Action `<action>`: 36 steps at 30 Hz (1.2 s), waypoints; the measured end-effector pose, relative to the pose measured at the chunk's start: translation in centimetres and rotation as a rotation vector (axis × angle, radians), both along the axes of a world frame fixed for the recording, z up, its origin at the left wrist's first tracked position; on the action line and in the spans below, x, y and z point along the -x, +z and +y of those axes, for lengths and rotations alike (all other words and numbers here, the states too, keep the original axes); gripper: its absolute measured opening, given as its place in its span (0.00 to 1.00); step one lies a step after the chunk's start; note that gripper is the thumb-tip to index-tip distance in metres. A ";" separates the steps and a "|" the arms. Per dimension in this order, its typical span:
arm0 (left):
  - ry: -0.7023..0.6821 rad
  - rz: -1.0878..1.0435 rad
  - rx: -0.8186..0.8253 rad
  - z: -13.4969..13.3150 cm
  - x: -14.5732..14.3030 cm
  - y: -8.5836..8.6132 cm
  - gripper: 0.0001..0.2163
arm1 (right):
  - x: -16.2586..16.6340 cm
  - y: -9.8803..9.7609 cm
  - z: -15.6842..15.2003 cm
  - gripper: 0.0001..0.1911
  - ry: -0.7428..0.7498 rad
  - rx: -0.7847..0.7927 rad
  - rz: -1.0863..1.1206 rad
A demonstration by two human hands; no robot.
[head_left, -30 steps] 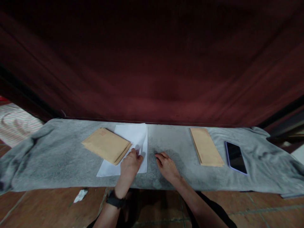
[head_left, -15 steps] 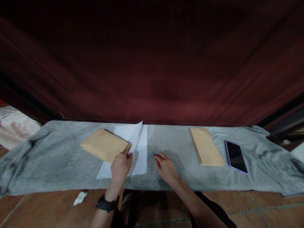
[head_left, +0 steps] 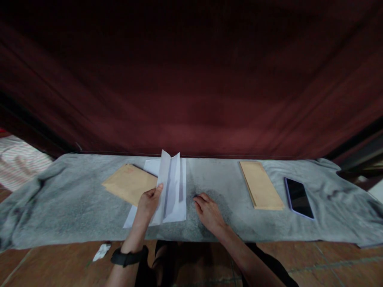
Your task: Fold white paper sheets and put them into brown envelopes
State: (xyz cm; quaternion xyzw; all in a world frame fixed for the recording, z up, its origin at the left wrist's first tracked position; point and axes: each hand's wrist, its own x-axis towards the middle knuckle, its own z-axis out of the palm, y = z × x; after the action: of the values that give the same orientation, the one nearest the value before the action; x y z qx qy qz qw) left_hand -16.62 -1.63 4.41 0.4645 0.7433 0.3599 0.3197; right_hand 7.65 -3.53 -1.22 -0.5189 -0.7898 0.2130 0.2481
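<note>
My left hand, with a dark band on its wrist, pinches the left edge of a creased white paper sheet between thumb and fingers. The sheet stands partly raised, with fold lines running lengthwise. More white paper lies flat beneath it. Left of that hand, a stack of brown envelopes rests partly over the white paper. My right hand rests on the grey cloth with its fingers curled together. Something small and dark shows at its fingertips, too small to name.
Another stack of brown envelopes lies to the right, beside a phone with a purple edge. The grey cloth covers a narrow bench against a dark red surface. A crumpled white scrap is on the tiled floor.
My left hand has shifted slightly left and up, drawing the sheet's edge leftward and lifting it, so its folds now show. My right hand stays in place.
</note>
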 end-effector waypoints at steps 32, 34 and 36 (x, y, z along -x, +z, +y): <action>-0.314 0.284 -0.381 0.3 -16.3 -4.6 0.11 | -14.3 -1.5 3.7 0.22 -0.398 0.459 0.945; -0.247 0.216 -0.305 1.0 -15.2 -5.1 0.12 | -14.0 -1.3 3.7 0.21 -0.342 0.453 0.945; -0.226 0.154 -0.256 1.3 -14.5 -5.5 0.12 | -13.9 -0.9 3.7 0.20 -0.287 0.445 0.901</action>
State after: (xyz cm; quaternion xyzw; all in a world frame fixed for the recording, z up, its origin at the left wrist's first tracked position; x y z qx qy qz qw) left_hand -2.13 -0.34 -1.13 0.6081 0.6567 0.3767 0.2387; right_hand 21.56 0.22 -2.13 -0.5191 -0.4612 0.5415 0.4739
